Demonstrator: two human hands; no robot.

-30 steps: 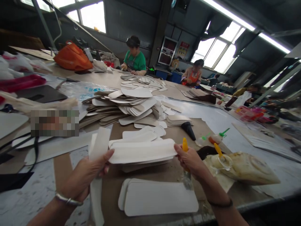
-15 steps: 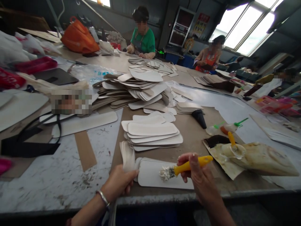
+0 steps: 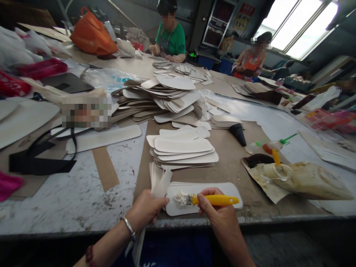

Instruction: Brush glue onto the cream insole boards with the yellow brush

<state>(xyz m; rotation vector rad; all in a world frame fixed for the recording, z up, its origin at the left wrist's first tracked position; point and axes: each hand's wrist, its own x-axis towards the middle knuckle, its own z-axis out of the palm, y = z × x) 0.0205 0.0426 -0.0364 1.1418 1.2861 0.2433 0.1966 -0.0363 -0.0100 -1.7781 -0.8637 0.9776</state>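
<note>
Right hand's (image 3: 224, 217) fingers pinch the brush (image 3: 218, 200) mid-handle — bristles over the panel (image 3: 226, 188); left hand (image 3: 145, 209) clasps strips (image 3: 162, 184) — thumb at the panel's left end.

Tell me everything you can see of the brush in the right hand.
The brush has a yellow handle, plastic by its look, with a small hole near the end. Its bristles are clumped and coated in something whitish. It lies nearly level, bristles pointing left, gripped by the handle in the right hand. The bristles appear to rest on the white piece below.
</note>
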